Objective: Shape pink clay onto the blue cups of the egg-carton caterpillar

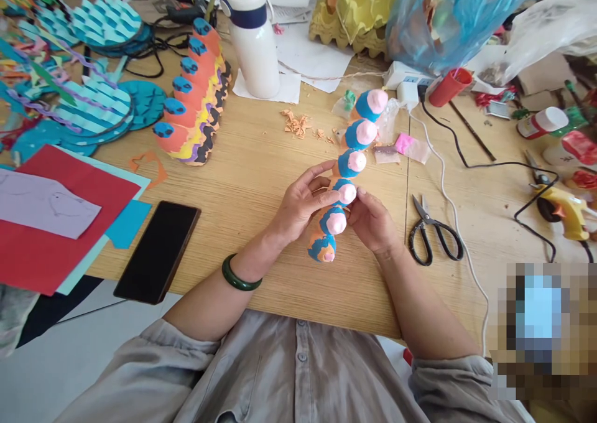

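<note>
A row of joined egg-carton cups [349, 161], orange with blue clay coats and pink tips, is held up between my two hands over the table. My left hand [303, 202] grips it from the left, its thumb lying across the front near a lower cup. On the other side, my right hand [373, 218] has thumb and fingers closed on the strip's right edge; some fingertips are hidden behind it. The lowest cup shows ragged blue with orange bare around a small pink spot. Black-handled scissors [436, 230] lie to the right of my right hand.
A finished-looking orange egg-carton piece [196, 99] with blue spots stands at left, near a white bottle [254, 43]. A phone [158, 252] lies at the table's front edge. Orange scraps [296, 124], a white cable [441, 155] and a yellow glue gun [564, 208] are around.
</note>
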Demonstrator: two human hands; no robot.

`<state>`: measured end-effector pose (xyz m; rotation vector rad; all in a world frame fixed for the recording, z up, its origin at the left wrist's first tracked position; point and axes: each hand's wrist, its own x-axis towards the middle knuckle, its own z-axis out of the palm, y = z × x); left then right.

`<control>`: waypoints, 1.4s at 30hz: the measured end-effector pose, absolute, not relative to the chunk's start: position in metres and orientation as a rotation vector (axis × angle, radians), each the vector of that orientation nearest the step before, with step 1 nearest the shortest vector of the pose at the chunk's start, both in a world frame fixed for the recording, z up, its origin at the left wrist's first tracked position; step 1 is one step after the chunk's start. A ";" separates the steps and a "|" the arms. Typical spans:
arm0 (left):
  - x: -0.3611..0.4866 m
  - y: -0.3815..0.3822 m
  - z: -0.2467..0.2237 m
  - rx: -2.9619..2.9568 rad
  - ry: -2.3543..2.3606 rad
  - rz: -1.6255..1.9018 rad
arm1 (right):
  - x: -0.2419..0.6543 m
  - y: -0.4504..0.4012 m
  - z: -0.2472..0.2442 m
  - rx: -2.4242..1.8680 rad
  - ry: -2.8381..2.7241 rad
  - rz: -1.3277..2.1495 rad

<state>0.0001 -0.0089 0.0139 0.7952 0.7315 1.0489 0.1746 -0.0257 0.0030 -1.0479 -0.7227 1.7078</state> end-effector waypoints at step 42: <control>0.006 -0.011 0.003 0.892 0.789 1.027 | 0.165 -0.031 0.005 -1.075 -0.728 1.523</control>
